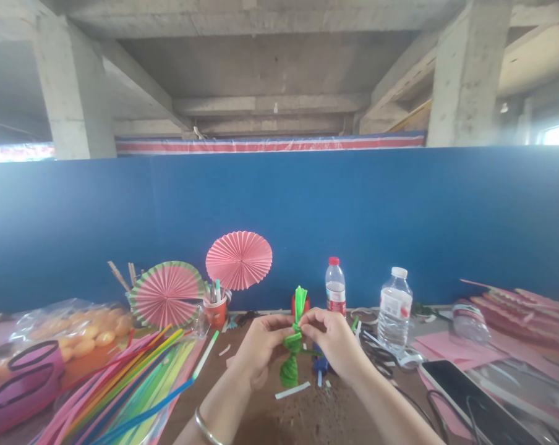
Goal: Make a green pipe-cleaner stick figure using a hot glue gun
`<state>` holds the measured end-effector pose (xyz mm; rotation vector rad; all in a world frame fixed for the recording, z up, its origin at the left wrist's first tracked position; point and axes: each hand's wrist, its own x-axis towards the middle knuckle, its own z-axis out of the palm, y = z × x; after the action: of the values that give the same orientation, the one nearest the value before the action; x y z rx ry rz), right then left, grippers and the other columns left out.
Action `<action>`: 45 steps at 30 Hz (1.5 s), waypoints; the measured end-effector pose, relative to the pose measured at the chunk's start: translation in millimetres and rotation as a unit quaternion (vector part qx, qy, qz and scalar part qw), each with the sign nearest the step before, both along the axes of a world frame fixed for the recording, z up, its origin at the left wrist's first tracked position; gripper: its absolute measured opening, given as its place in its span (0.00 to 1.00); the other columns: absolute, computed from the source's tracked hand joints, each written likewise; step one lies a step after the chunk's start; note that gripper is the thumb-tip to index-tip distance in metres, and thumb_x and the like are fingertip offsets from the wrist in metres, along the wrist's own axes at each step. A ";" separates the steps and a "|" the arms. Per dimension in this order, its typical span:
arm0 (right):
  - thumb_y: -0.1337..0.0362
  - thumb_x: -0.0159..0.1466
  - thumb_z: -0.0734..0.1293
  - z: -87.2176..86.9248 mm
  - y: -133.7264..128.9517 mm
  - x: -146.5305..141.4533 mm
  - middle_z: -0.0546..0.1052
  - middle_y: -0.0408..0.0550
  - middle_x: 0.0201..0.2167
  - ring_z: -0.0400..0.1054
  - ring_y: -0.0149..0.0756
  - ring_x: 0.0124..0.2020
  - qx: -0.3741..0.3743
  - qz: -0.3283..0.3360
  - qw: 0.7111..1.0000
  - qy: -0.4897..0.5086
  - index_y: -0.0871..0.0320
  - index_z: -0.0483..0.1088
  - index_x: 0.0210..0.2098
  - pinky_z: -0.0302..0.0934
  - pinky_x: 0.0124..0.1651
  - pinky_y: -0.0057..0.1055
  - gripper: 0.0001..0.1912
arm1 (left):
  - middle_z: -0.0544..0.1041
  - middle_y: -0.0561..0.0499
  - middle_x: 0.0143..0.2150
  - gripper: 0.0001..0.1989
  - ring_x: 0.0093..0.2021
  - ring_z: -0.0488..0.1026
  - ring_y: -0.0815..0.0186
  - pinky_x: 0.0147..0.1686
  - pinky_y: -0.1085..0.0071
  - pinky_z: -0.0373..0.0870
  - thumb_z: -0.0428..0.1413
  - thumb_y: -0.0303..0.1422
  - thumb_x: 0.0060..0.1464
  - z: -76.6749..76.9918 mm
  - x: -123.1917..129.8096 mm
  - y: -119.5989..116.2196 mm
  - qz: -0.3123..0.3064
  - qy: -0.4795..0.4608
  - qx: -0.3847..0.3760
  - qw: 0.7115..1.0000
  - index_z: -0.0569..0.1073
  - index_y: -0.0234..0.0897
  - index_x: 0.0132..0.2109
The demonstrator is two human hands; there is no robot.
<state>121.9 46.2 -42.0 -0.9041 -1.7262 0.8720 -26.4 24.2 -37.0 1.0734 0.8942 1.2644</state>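
Note:
A bright green pipe-cleaner piece stands upright over the table in front of me, with a coiled lower body and loose ends sticking up at the top. The fingers of my left hand are closed on its upper part from the left. From the right, my right hand pinches it just below the upright ends. A dark blue fuzzy bit shows behind my right hand, partly covered. My fingertips hide some of the green twist.
Colored pipe cleaners lie at left near a bag of orange balls. Pink paper fans stand behind, beside a red cup. Bottles, cables, pink paper and a phone occupy the right. A white strip lies in front.

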 end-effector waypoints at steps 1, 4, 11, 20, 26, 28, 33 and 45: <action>0.67 0.55 0.62 -0.7 0.4 -0.6 0.73 0.42 0.23 0.65 0.30 0.27 -0.006 -0.003 1.000 0.005 0.60 0.69 0.27 0.57 0.31 0.24 0.05 | 0.77 0.46 0.29 0.15 0.27 0.72 0.68 0.29 0.73 0.67 0.64 0.29 0.36 1.2 0.6 -0.6 0.006 0.002 0.000 1.000 0.76 0.30 0.36; 0.67 0.55 0.62 -1.9 -0.2 -1.9 0.73 0.43 0.23 0.65 0.30 0.27 -0.008 -0.006 1.000 0.009 0.60 0.69 0.27 0.58 0.31 0.24 0.05 | 0.78 0.44 0.29 0.16 0.29 0.73 0.64 0.33 0.69 0.68 0.64 0.30 0.34 4.2 0.3 -1.4 0.012 0.018 0.014 1.000 0.77 0.29 0.35; 0.68 0.54 0.63 -0.2 -6.7 -5.6 0.72 0.42 0.24 0.65 0.30 0.27 0.045 -0.004 0.999 0.012 0.59 0.69 0.26 0.59 0.33 0.24 0.03 | 0.78 0.43 0.32 0.15 0.33 0.73 0.62 0.34 0.69 0.67 0.62 0.33 0.40 1.8 -5.7 1.3 0.024 0.082 0.062 0.994 0.77 0.30 0.38; 0.65 0.48 0.70 -0.2 -6.9 -11.0 0.68 0.40 0.21 0.63 0.28 0.23 -0.057 0.076 0.974 0.205 0.60 0.66 0.28 0.59 0.27 0.25 0.10 | 0.78 0.45 0.30 0.11 0.33 0.72 0.63 0.36 0.70 0.66 0.61 0.29 0.41 10.1 -13.7 2.0 -0.024 0.112 0.135 0.984 0.78 0.31 0.35; 0.64 0.50 0.70 -0.2 -4.3 -8.2 0.70 0.40 0.22 0.63 0.25 0.23 -0.096 0.146 0.950 0.260 0.61 0.65 0.26 0.57 0.28 0.22 0.10 | 0.78 0.50 0.26 0.05 0.27 0.72 0.69 0.30 0.75 0.66 0.63 0.27 0.39 8.7 -12.1 1.8 -0.042 0.001 0.107 0.993 0.77 0.32 0.28; 0.61 0.54 0.67 3.6 -8.3 -5.0 0.71 0.42 0.24 0.64 0.26 0.25 -0.067 0.108 0.964 0.235 0.60 0.67 0.29 0.58 0.29 0.23 0.08 | 0.78 0.49 0.26 0.06 0.27 0.73 0.68 0.30 0.75 0.67 0.63 0.28 0.39 10.8 -9.3 -1.0 -0.045 -0.039 0.089 0.994 0.77 0.32 0.29; 0.65 0.55 0.64 20.8 -27.7 0.9 0.72 0.44 0.27 0.66 0.30 0.29 0.072 0.005 0.995 0.073 0.59 0.70 0.30 0.60 0.33 0.25 0.05 | 0.78 0.49 0.25 0.07 0.25 0.73 0.69 0.27 0.76 0.68 0.64 0.28 0.36 18.7 -4.3 -8.9 -0.007 -0.092 0.071 0.993 0.76 0.32 0.27; 0.63 0.58 0.60 23.1 -30.3 3.4 0.73 0.44 0.29 0.67 0.32 0.30 0.096 -0.078 0.992 -0.006 0.57 0.69 0.32 0.59 0.34 0.26 0.08 | 0.77 0.48 0.28 0.06 0.27 0.71 0.71 0.29 0.76 0.65 0.61 0.27 0.40 11.6 -6.3 -2.0 0.016 -0.087 0.064 0.994 0.73 0.32 0.29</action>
<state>125.3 15.8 -18.9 -0.9017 -1.6915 0.5888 -32.7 22.2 -25.4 1.0330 0.7088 1.4340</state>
